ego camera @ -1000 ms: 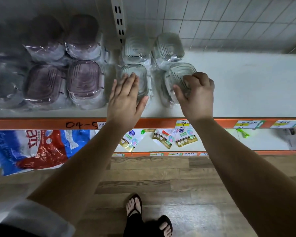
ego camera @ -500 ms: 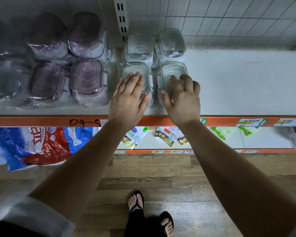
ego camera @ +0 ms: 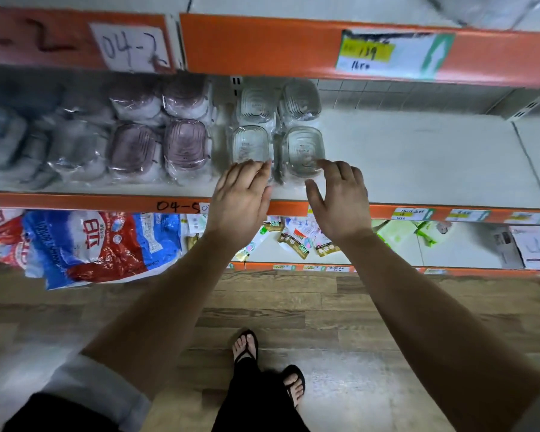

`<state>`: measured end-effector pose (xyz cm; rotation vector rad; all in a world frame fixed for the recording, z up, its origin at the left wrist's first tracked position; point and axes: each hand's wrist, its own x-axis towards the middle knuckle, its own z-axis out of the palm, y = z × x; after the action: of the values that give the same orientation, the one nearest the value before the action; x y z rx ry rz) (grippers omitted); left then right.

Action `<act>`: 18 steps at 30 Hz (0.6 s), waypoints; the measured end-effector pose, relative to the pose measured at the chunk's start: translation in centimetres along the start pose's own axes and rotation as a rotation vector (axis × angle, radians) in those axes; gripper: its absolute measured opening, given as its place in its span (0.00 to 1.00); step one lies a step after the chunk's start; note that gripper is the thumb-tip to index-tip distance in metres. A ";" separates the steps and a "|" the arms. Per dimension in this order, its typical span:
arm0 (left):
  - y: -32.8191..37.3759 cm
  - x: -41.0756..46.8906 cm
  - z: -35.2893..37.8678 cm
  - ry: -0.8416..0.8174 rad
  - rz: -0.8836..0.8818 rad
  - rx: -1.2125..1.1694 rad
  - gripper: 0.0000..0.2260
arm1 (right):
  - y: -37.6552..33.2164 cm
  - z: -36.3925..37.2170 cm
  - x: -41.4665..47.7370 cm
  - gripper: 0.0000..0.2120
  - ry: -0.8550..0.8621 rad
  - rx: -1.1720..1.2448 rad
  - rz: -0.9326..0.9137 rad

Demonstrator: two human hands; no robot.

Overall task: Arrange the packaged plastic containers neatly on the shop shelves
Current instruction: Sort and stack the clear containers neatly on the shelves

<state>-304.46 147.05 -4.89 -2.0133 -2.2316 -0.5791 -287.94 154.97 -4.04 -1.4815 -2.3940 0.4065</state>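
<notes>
Both forearms reach forward, palms down, to the front edge of the white shelf board with an orange front strip (ego camera: 418,157). The left hand (ego camera: 240,198) lies flat and narrow, its fingers (ego camera: 250,171) straight and close together. Their tips are at the near edge of the front-left clear ribbed plastic container (ego camera: 250,143), which is sealed in shiny film. I cannot tell whether they touch the wrap. The right hand (ego camera: 340,201) is loosely spread, with the thumb out to the side and the forefinger (ego camera: 326,166) stretched over the near corner of the front-right clear container (ego camera: 303,148). Its other fingers are slightly bent. Neither hand grips anything.

The two front containers sit side by side just beyond the fingertips, lids up. The two rear clear containers (ego camera: 256,102) stand directly behind them, making a square block of four. To the left of the left hand is a similar block of purple-tinted wrapped containers (ego camera: 186,145). Farther left lie grey wrapped packs (ego camera: 75,151), too blurred to make out.

Below the wrists, a lower shelf holds blue, red and white printed bags (ego camera: 100,244) and small sachets (ego camera: 300,241). Above the hands, an orange upper shelf strip carries a yellow-and-white price label (ego camera: 393,53). Under the arms are a wood-pattern floor (ego camera: 293,307) and feet in black flip-flops (ego camera: 247,344).
</notes>
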 end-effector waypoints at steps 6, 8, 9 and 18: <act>2.1 -2.9 -6.2 0.164 0.013 0.046 0.16 | -2.1 -6.6 -3.3 0.15 0.128 0.108 -0.041; 2.5 -3.3 -8.2 0.215 0.011 0.039 0.14 | -3.1 -8.3 -4.1 0.14 0.162 0.147 -0.056; 2.6 -3.3 -9.3 0.244 0.018 0.045 0.13 | -3.6 -9.1 -4.4 0.13 0.184 0.173 -0.065; 1.3 -0.4 -18.1 0.409 0.017 0.103 0.14 | -9.1 -15.2 -2.8 0.07 0.357 0.281 -0.246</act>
<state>-306.59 140.85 12.04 -1.6809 -1.9560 -0.7748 -288.22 149.74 13.16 -1.0254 -2.0987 0.3661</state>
